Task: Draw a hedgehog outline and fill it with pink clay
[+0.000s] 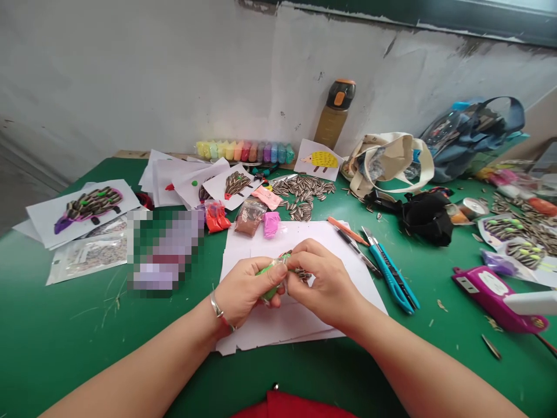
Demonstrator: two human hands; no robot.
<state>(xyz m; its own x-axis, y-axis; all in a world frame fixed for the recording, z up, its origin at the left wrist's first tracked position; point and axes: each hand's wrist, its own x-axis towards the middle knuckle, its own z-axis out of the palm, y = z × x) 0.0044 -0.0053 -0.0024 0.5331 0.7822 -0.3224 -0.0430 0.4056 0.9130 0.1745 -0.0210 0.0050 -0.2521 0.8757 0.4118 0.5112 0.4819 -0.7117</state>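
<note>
My left hand is closed around a small clear packet of green modelling clay. The fingers of my right hand pinch the packet's plastic at its right end. Both hands meet over a stack of white paper. Behind and below the fingers, some striped sunflower seeds show on the sheet, mostly hidden. Just beyond the paper lie packets of red clay, brown clay and pink clay.
Right of the paper are a blue utility knife, an orange pen and a purple glue gun. Sunflower seeds lie heaped behind. Seed hedgehog pictures rest at left. A bottle and tote bag stand by the wall.
</note>
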